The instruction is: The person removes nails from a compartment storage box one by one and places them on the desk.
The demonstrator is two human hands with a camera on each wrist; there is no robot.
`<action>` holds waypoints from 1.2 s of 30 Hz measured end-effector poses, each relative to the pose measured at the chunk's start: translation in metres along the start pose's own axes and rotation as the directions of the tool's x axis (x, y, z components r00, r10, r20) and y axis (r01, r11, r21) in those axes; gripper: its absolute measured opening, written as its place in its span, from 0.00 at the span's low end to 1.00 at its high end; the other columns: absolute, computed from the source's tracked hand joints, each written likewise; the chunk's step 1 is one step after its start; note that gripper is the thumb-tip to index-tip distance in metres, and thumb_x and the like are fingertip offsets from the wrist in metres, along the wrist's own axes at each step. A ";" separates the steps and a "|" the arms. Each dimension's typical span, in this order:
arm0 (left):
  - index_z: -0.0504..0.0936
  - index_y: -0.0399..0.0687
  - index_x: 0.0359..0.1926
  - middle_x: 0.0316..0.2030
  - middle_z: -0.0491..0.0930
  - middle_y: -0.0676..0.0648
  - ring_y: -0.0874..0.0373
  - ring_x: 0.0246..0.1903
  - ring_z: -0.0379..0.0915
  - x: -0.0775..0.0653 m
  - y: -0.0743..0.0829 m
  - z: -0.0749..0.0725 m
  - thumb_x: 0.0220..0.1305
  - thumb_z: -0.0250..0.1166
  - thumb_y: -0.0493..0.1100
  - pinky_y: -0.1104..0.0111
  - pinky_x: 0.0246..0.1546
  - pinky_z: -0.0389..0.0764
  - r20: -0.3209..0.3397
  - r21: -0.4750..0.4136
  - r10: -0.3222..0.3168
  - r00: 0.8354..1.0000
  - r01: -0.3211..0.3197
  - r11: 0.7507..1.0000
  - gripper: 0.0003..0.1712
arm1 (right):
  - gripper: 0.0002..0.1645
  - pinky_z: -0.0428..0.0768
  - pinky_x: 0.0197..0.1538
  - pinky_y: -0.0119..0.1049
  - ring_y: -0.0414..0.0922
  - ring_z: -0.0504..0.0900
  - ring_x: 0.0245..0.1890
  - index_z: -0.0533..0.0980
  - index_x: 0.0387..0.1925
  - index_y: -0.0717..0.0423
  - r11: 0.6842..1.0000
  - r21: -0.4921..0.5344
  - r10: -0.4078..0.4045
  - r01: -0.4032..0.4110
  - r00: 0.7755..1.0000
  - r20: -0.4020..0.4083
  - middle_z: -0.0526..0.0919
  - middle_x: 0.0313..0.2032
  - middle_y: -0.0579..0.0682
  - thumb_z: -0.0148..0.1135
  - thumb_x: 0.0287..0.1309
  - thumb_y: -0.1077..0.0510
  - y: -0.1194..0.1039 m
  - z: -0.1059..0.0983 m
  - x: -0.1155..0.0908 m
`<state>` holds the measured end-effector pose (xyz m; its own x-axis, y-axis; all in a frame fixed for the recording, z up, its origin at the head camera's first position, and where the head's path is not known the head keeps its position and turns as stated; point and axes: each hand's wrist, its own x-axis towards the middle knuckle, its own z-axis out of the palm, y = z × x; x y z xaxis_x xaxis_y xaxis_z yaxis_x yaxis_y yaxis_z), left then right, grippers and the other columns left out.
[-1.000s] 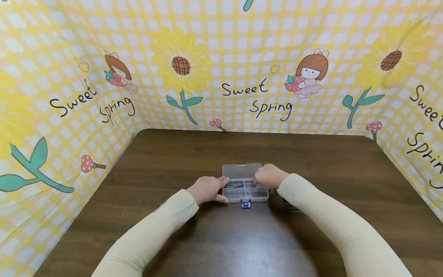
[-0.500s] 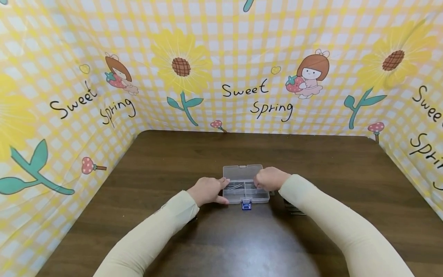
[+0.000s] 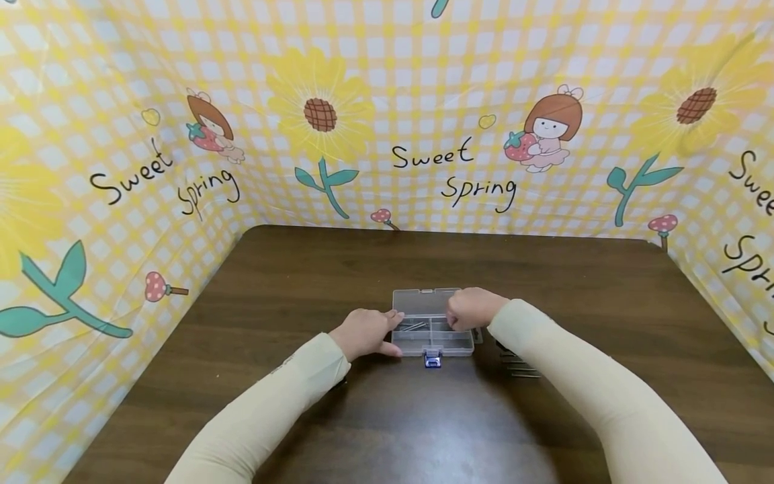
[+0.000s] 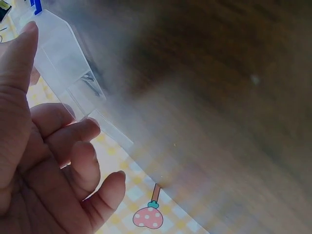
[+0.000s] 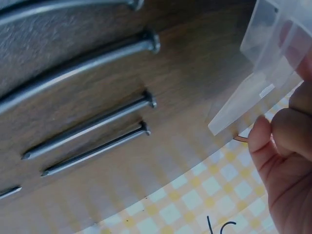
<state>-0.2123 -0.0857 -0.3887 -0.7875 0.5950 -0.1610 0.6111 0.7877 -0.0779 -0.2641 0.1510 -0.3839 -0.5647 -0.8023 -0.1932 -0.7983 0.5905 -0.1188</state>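
A clear plastic compartment box (image 3: 450, 348) lies on the table with its lid (image 3: 420, 302) folded back and its blue latch (image 3: 433, 361) toward me. Several nails (image 3: 414, 327) lie in its rear left compartment. My left hand (image 3: 365, 331) holds the box's left end, the thumb near the front corner and fingers toward the hinge. My right hand (image 3: 478, 309) has its fingers curled, with fingertips down in the rear right compartment. Whatever those fingertips may pinch is hidden. In the right wrist view one finger shows through the clear wall.
Several nails of differing sizes, such as one steel nail (image 5: 90, 126), lie in a row on the brown table (image 3: 314, 269), right of the box and partly under my right sleeve (image 3: 562, 359). A yellow checked cloth (image 3: 363, 74) surrounds the table's back and sides.
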 end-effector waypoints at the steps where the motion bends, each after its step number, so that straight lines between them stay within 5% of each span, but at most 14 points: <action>1: 0.71 0.45 0.66 0.61 0.73 0.45 0.53 0.49 0.78 0.000 0.000 0.000 0.55 0.63 0.66 0.61 0.38 0.81 0.002 0.001 -0.001 1.000 0.001 1.000 0.44 | 0.25 0.53 0.22 0.29 0.35 0.51 0.15 0.55 0.09 0.46 1.000 0.017 0.004 -0.004 1.000 0.009 0.51 0.13 0.39 0.54 0.48 0.71 0.001 0.000 0.001; 10: 0.72 0.46 0.65 0.60 0.74 0.47 0.55 0.49 0.79 -0.001 0.001 -0.004 0.54 0.63 0.67 0.62 0.36 0.81 -0.004 0.054 -0.009 1.000 0.009 0.999 0.44 | 0.20 0.58 0.25 0.27 0.33 0.54 0.16 0.65 0.12 0.49 0.985 0.149 -0.084 0.087 0.996 -0.021 0.58 0.14 0.36 0.56 0.51 0.70 0.013 0.003 0.001; 16: 0.73 0.47 0.64 0.59 0.75 0.48 0.54 0.48 0.79 -0.001 0.002 -0.004 0.52 0.65 0.67 0.61 0.35 0.81 -0.008 0.067 -0.008 1.000 0.008 0.998 0.44 | 0.15 0.64 0.28 0.26 0.32 0.59 0.16 0.72 0.14 0.51 0.948 0.315 -0.039 0.036 0.999 0.006 0.67 0.15 0.37 0.55 0.51 0.69 0.014 0.003 -0.002; 22: 0.74 0.46 0.64 0.59 0.76 0.47 0.53 0.47 0.80 -0.001 0.002 -0.004 0.52 0.65 0.67 0.60 0.36 0.81 -0.016 0.059 0.003 1.000 -0.002 0.998 0.44 | 0.11 0.67 0.30 0.26 0.31 0.63 0.19 0.77 0.18 0.55 0.934 0.354 -0.019 0.039 0.998 -0.061 0.76 0.20 0.39 0.55 0.49 0.68 0.014 0.007 -0.006; 29: 0.74 0.45 0.64 0.58 0.76 0.47 0.53 0.49 0.79 -0.001 0.003 -0.003 0.52 0.65 0.67 0.61 0.38 0.81 -0.011 0.057 -0.001 1.000 0.002 0.998 0.44 | 0.11 0.68 0.31 0.26 0.30 0.64 0.19 0.77 0.17 0.55 0.904 0.425 0.002 0.058 0.990 -0.139 0.74 0.19 0.37 0.56 0.48 0.69 0.016 0.015 -0.008; 36: 0.75 0.44 0.63 0.58 0.77 0.46 0.52 0.46 0.80 -0.002 0.003 -0.005 0.52 0.66 0.66 0.61 0.37 0.81 -0.031 0.048 0.008 0.999 -0.007 0.999 0.43 | 0.07 0.77 0.37 0.29 0.31 0.77 0.28 0.84 0.25 0.58 0.915 0.402 0.055 0.038 0.975 -0.217 0.86 0.27 0.45 0.60 0.47 0.66 0.014 0.016 -0.013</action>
<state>-0.2099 -0.0837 -0.3834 -0.7844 0.6062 -0.1315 0.6197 0.7751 -0.1236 -0.2653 0.1709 -0.3984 -0.6395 -0.7686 0.0167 -0.6676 0.5444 -0.5079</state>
